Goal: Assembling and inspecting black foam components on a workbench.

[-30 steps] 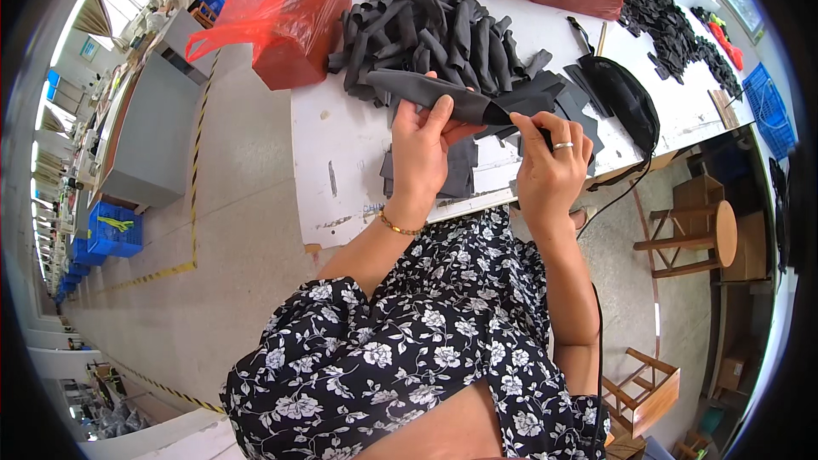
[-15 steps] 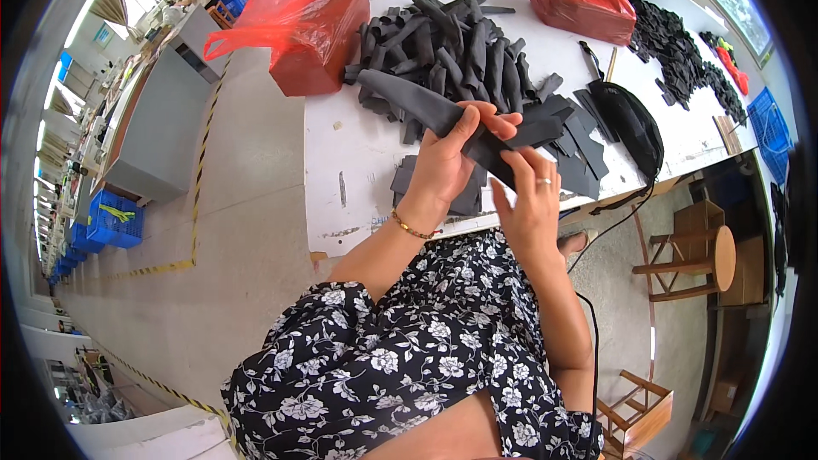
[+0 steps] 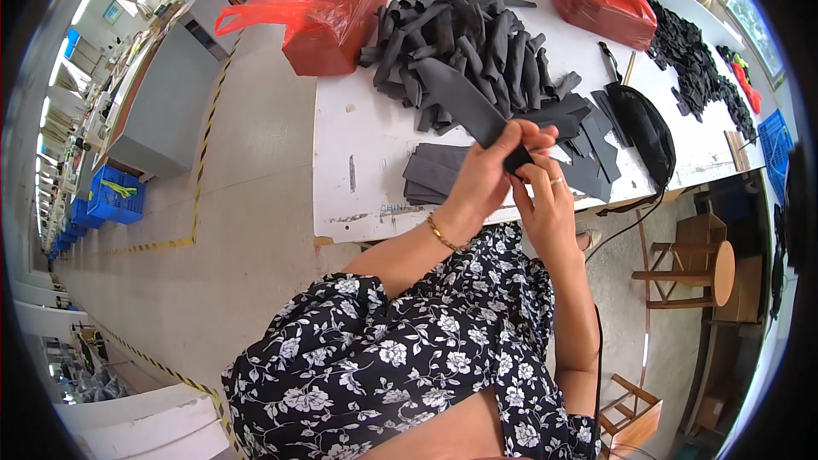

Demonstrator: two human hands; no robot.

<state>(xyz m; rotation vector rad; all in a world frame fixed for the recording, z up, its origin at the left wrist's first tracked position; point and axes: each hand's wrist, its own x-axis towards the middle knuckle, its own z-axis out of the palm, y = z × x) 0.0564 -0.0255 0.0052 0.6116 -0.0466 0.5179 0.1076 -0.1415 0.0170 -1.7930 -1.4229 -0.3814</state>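
Note:
A dark grey strip of thin, flexible sheet (image 3: 460, 100) slants across the front of the table, its far end standing out over a pile of rolled strips (image 3: 477, 38). My left hand (image 3: 487, 172) is closed round the strip near its close end, thumb on top. Against that close end, the fingertips of my right hand (image 3: 547, 203) pinch the material; it looks folded or curled there, but the fingers partly cover it. Beside my left wrist lies a stack of flat dark strips (image 3: 429, 172). More flat dark pieces (image 3: 590, 158) are spread beyond my right hand.
Red plastic bags stand at the table's back left (image 3: 336, 30) and back right (image 3: 605, 4). A black mesh-like pouch (image 3: 635, 132) lies at right, near a heap of small black pieces (image 3: 703, 64). Wooden stools (image 3: 724, 274) are below right. The white table (image 3: 332, 153) ends at left.
My right fingers have closed in on the strip's near end, and both hands are closer together. The strip's near end now looks bunched. The whole view has shifted slightly.

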